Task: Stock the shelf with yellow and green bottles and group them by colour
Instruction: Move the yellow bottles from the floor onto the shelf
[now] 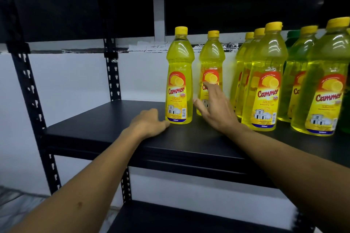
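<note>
- Head view: the black shelf [106, 128] carries a run of yellow bottles, all upright with labels facing out.
- The front bottle [179, 81] stands alone at the left end of the run; a second bottle [212, 58] stands just behind and to its right.
- A cluster [263, 85] of more yellow bottles fills the right side, running out past the frame edge.
- A green bottle [292, 37] shows only as a cap and shoulder behind the yellow ones at far right; how many greens are there I cannot tell.
- Left hand [149, 123] rests on the shelf board, fingers relaxed and holding nothing, fingertips just beside the base of the front bottle.
- Right hand [216, 108] is spread, fingers straight, in front of the second bottle; blur hides whether it touches, and it grips nothing.
- Judgement: yellow stocking looks well along, but green sits mixed behind yellow, so grouping seems unfinished. The shelf's left half is bare.
</note>
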The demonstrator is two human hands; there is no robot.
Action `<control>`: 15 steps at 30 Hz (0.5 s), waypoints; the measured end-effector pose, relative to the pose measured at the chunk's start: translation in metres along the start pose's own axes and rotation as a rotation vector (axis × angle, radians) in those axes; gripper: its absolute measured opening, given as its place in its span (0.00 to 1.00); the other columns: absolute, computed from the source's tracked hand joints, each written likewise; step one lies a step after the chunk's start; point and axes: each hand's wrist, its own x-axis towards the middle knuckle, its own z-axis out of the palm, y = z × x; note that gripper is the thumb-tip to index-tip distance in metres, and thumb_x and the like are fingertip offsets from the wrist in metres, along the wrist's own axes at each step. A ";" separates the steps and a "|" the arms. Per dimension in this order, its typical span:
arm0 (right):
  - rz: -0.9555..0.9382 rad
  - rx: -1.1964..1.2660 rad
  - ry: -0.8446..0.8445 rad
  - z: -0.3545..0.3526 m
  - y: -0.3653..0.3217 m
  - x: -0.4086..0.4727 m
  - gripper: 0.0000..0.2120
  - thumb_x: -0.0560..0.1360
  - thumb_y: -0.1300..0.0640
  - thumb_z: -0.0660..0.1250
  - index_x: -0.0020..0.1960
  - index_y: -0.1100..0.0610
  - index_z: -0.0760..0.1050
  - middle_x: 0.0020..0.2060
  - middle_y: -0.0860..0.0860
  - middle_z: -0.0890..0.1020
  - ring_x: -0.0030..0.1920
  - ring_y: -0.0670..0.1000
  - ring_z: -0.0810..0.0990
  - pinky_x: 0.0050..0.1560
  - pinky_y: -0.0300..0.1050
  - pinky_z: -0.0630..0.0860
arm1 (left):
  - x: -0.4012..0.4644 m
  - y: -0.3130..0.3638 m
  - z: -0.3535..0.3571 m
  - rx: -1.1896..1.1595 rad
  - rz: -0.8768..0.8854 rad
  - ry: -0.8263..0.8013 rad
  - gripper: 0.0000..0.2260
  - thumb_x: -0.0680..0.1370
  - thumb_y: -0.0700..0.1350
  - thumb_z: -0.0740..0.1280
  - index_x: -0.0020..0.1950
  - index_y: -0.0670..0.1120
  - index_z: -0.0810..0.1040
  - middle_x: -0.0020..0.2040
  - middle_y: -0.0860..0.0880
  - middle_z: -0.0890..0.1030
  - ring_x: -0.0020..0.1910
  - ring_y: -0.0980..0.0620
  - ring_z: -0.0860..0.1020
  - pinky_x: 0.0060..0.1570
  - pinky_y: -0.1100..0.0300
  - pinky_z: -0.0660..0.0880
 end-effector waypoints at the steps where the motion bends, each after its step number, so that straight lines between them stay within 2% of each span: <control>1: 0.073 0.106 -0.101 0.003 -0.006 -0.001 0.35 0.78 0.41 0.63 0.76 0.59 0.57 0.71 0.57 0.69 0.69 0.55 0.69 0.66 0.54 0.70 | -0.001 -0.005 -0.002 0.057 -0.024 -0.039 0.27 0.77 0.61 0.63 0.67 0.44 0.71 0.65 0.44 0.75 0.61 0.44 0.75 0.60 0.50 0.74; 4: 0.190 0.381 -0.296 0.018 -0.021 0.001 0.40 0.72 0.40 0.70 0.75 0.52 0.55 0.68 0.50 0.72 0.65 0.48 0.72 0.63 0.48 0.72 | 0.001 -0.004 -0.002 0.133 0.003 -0.071 0.22 0.79 0.62 0.58 0.60 0.45 0.75 0.58 0.45 0.79 0.54 0.45 0.77 0.58 0.48 0.75; 8: 0.237 0.441 -0.288 0.036 -0.021 0.010 0.39 0.67 0.42 0.77 0.70 0.52 0.63 0.61 0.49 0.78 0.56 0.48 0.79 0.56 0.46 0.77 | 0.005 -0.001 0.004 0.192 0.035 -0.042 0.19 0.79 0.59 0.56 0.57 0.47 0.75 0.55 0.46 0.79 0.53 0.45 0.77 0.59 0.45 0.73; 11: 0.261 0.445 -0.261 0.036 -0.020 0.012 0.34 0.65 0.43 0.78 0.65 0.53 0.70 0.56 0.49 0.81 0.52 0.48 0.81 0.52 0.43 0.78 | 0.005 -0.003 0.005 0.137 0.086 -0.049 0.17 0.79 0.57 0.58 0.60 0.48 0.76 0.57 0.47 0.79 0.55 0.45 0.77 0.60 0.46 0.73; 15: 0.290 0.466 -0.240 0.025 -0.021 0.005 0.32 0.65 0.46 0.79 0.64 0.53 0.71 0.55 0.49 0.81 0.52 0.48 0.79 0.52 0.43 0.75 | 0.002 0.001 0.001 0.090 0.143 -0.100 0.19 0.80 0.57 0.59 0.67 0.51 0.73 0.64 0.47 0.77 0.62 0.46 0.74 0.66 0.45 0.69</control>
